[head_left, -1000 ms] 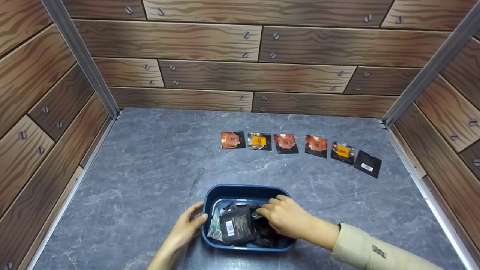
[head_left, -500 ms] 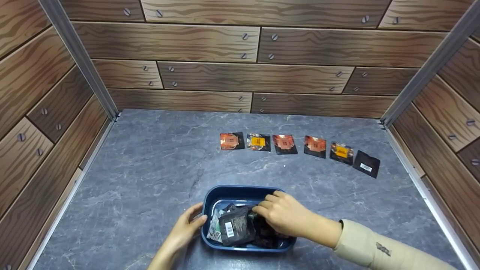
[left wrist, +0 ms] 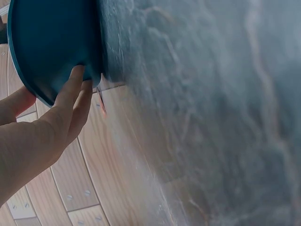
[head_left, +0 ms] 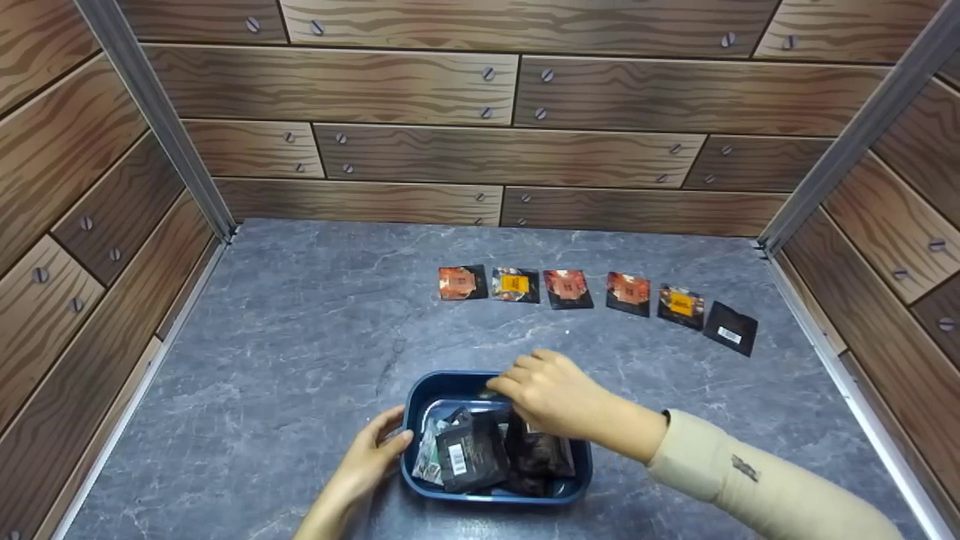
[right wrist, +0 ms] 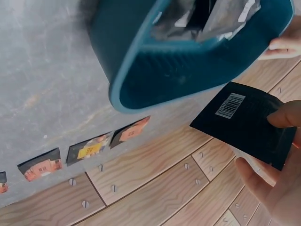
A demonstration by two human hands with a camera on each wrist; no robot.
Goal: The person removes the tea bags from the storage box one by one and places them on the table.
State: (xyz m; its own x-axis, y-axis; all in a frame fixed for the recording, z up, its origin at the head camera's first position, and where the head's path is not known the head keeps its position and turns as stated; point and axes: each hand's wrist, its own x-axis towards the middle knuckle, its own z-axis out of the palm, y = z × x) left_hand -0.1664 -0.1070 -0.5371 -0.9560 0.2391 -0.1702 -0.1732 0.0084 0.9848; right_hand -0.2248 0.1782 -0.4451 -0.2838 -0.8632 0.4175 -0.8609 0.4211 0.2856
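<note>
A blue plastic bin (head_left: 480, 495) stands at the front middle of the head view, with several black and patterned sachets (head_left: 472, 454) piled inside. My left hand (head_left: 375, 450) grips its left side, thumb at the rim and fingers against the outer wall (left wrist: 56, 42). Above the bin's back right part is my right hand (head_left: 551, 394). It pinches a flat black sachet (right wrist: 247, 126) between thumb and fingers; the right wrist view shows the barcode label on it. From the head view this sachet is mostly hidden under the hand.
Farther back, several sachets lie in a row on the grey marbled table (head_left: 300, 315), from an orange-red one (head_left: 463, 283) at the left to a black barcode-side one (head_left: 731, 328) at the right. Wood-patterned walls (head_left: 420, 154) enclose the back and sides.
My right hand has risen out of the pile toward the bin's back rim, taking a black sachet with it. The left hand stays at the bin's side.
</note>
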